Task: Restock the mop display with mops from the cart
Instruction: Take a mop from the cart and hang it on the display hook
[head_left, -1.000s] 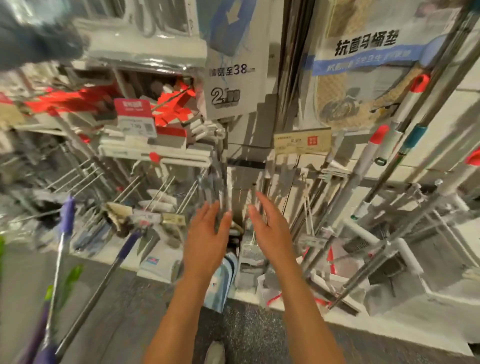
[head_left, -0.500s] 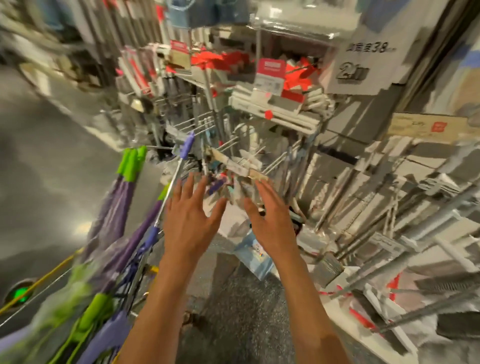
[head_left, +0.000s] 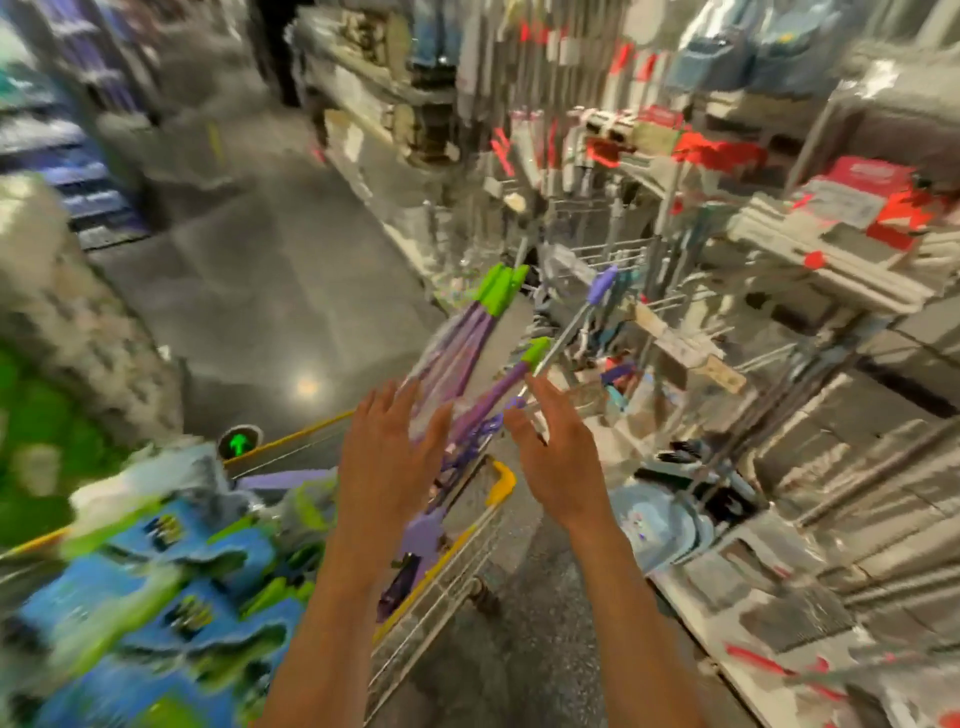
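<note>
A wire cart (head_left: 447, 571) with yellow trim stands at the lower left, blurred by motion. Several purple mops with green handle tips (head_left: 483, 332) stick up out of it toward the display. Blue and green packs (head_left: 156, 587) fill the cart's near end. My left hand (head_left: 387, 457) hovers over the mop handles with fingers spread and holds nothing. My right hand (head_left: 558, 457) is raised beside it, fingers straight, close to a purple handle but not gripping it. The mop display (head_left: 779, 291) with wire hooks and hanging handles runs along the right.
A grey aisle floor (head_left: 270, 291) stretches ahead past the cart. Shelving (head_left: 374, 109) lines the far side of the aisle. Low on the display lie boxed goods and a pale blue pack (head_left: 649, 525). A green arrow sign (head_left: 239, 442) shows by the cart rim.
My view has swung left from the display to the cart. Both hands stayed raised and empty, and now hang over the purple mop handles in the cart.
</note>
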